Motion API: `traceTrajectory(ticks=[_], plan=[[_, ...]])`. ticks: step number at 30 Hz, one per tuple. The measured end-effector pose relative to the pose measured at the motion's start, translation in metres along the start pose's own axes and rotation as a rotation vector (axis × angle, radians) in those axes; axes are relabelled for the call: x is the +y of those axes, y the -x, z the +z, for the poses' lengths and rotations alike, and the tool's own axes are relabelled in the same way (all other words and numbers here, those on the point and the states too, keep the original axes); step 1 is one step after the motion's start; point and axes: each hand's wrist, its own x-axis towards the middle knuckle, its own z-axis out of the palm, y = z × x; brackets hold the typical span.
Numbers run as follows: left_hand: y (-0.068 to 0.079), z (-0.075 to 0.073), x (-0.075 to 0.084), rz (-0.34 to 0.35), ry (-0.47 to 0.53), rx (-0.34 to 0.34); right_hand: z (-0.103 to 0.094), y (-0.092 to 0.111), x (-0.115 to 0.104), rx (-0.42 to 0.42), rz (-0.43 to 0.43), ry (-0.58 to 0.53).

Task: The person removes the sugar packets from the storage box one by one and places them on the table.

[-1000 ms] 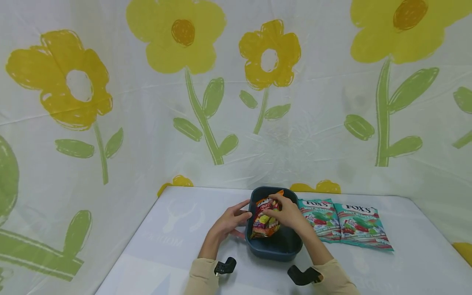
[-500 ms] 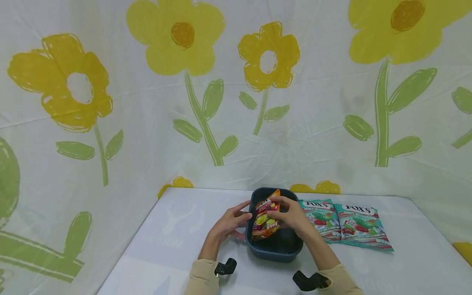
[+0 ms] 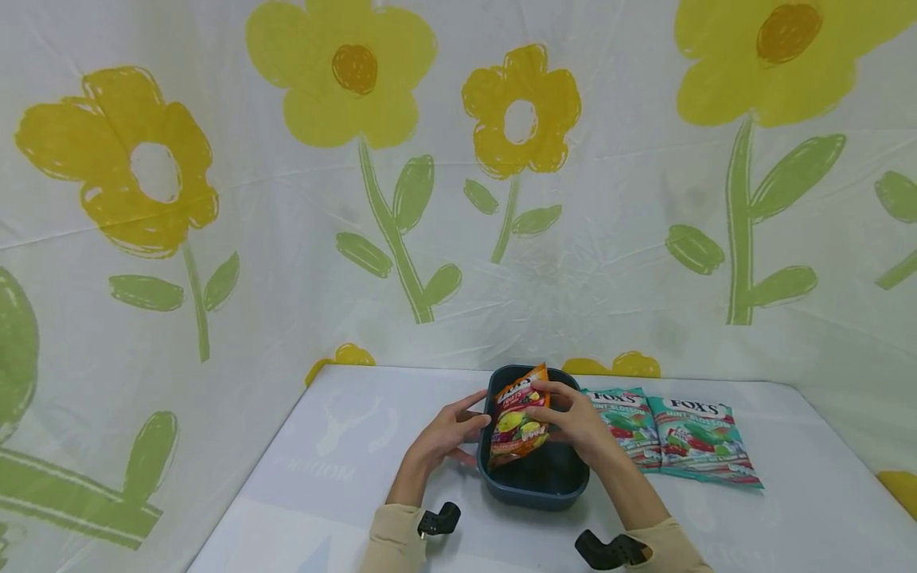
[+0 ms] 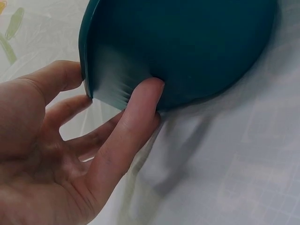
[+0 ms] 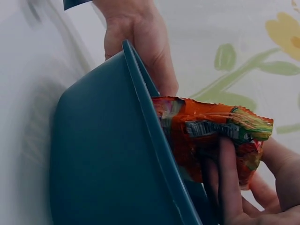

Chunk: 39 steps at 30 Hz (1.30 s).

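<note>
A dark blue-green plastic box (image 3: pixel 533 498) stands on the table. My left hand (image 3: pixel 444 431) grips its left side, thumb at the rim and the other fingers along the outside; the left wrist view shows the thumb against the box wall (image 4: pixel 197 42). My right hand (image 3: pixel 582 422) holds a bag of fruit candy (image 3: pixel 514 420), orange-red with printed fruit, over the box opening. The bag leans, its top edge rising above the box's far part and its lower end inside. In the right wrist view, fingers press the back of the candy bag (image 5: pixel 199 129) near its barcode.
Two teal FOX'S mint candy bags (image 3: pixel 623 430) (image 3: pixel 705 446) lie side by side right of the box, the nearer one partly behind my right hand. A white sheet with yellow flowers (image 3: pixel 566 310) hangs behind the white table (image 3: pixel 322 493).
My right hand has turned and shifted slightly right, and the candy bag in it has tilted up, its front now facing more toward me. My left hand and the box have stayed put.
</note>
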Motion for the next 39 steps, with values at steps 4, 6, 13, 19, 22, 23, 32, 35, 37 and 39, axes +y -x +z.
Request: traceTrajectory(ticks=[4,6,13,19,22,23,32,35,37,39], plan=[[0.001,0.000,0.000,0.004,0.000,-0.003,-0.002,0.002,0.001,0.014,0.013,-0.032],[0.001,0.000,0.000,0.004,0.008,-0.005,-0.003,0.003,0.000,0.013,0.015,-0.047],[0.002,-0.001,0.000,0.022,0.023,-0.012,-0.008,0.008,0.000,0.023,0.038,-0.118],[0.004,-0.001,0.001,0.019,0.023,-0.013,-0.013,0.014,0.002,0.031,0.052,-0.165],[0.004,-0.001,0.001,0.017,0.026,-0.016,-0.016,0.018,0.004,0.038,0.060,-0.181],[0.004,-0.001,0.001,0.017,0.026,-0.017,-0.017,0.019,0.004,0.037,0.059,-0.186],[0.003,-0.001,0.001,0.025,0.021,-0.018,-0.029,0.028,0.009,0.041,0.043,-0.219],[0.004,-0.001,0.000,0.028,0.024,-0.020,-0.032,0.031,0.009,0.047,0.048,-0.225],[0.004,-0.002,0.000,0.032,0.026,-0.020,-0.034,0.034,0.009,0.054,0.050,-0.215],[0.005,-0.002,0.001,0.036,0.028,-0.022,-0.037,0.036,0.010,0.055,0.046,-0.215]])
